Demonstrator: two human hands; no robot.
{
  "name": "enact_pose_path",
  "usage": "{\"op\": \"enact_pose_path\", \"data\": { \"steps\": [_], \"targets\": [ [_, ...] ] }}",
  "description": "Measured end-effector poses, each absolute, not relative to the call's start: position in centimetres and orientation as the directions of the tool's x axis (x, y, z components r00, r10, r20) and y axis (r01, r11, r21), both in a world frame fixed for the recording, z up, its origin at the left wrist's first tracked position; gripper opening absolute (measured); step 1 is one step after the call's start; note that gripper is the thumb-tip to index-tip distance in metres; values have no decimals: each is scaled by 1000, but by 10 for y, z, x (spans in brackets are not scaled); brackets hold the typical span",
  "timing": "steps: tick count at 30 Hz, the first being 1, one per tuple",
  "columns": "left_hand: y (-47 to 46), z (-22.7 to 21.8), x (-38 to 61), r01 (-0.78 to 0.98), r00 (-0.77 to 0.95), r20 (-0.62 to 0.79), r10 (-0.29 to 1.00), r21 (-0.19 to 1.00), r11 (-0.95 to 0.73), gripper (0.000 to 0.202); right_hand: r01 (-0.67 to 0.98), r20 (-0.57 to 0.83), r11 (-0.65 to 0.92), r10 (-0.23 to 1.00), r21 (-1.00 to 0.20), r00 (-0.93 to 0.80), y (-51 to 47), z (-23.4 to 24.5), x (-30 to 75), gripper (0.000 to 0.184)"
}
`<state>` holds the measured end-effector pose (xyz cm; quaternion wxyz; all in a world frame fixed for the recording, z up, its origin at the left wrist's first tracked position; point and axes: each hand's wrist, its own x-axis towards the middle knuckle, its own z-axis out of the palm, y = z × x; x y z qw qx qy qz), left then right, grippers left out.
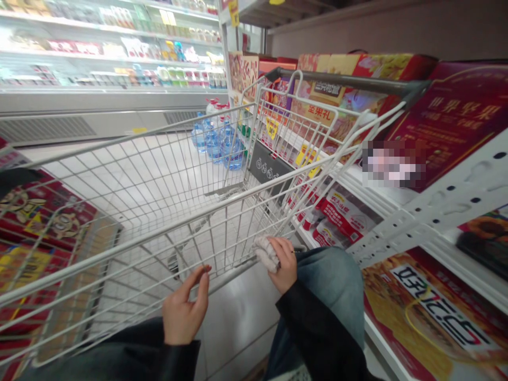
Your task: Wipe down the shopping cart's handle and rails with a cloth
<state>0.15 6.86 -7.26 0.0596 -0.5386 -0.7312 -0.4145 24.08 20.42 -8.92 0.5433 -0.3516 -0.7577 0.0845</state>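
A grey wire shopping cart [166, 227] stands close in front of me, its dark handle at the upper right. My right hand [286, 263] is closed around a crumpled pale grey cloth [265, 254], which lies against the lower wires of the cart's side. Lower left of it, my left hand [183, 309] has thumb and forefinger brought together at the same side's wires. Whether a wire or something small is between those fingertips, I cannot make out. The cart's basket shows bare wires and a dark panel [271, 166] at the handle end.
Shelves with boxed goods [329, 111] run along the right, a white shelf upright [432, 211] near my right knee [337, 286]. Red boxes [43, 211] stand on the left. Blue-tinted water bottles [218, 140] sit on the floor beyond the cart, before a chilled display case [111, 114].
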Motion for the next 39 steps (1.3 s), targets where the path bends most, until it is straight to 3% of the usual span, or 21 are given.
{"op": "enact_pose_path", "data": {
  "steps": [5,12,20,28,35,39],
  "targets": [
    [68,-71,3,833,-429,538,726,547,87,33,436,813,750,579,-497,-68,213,-72,248,50],
    [68,-68,3,813,-444,485,754,572,110,34,423,674,702,697,-573,-245,200,-116,241,58],
    [66,-69,5,801,-463,486,741,588,114,35,445,759,673,651,-591,24,221,-89,267,63],
    [68,-66,4,824,-429,516,741,559,88,36,439,661,682,715,-586,-228,207,-120,255,62],
    [67,-71,4,817,-442,509,738,569,97,33,450,743,649,667,-614,51,227,-94,276,59],
    [67,-72,3,807,-464,495,734,577,121,36,455,699,619,715,-640,10,223,-111,267,54]
  ]
}}
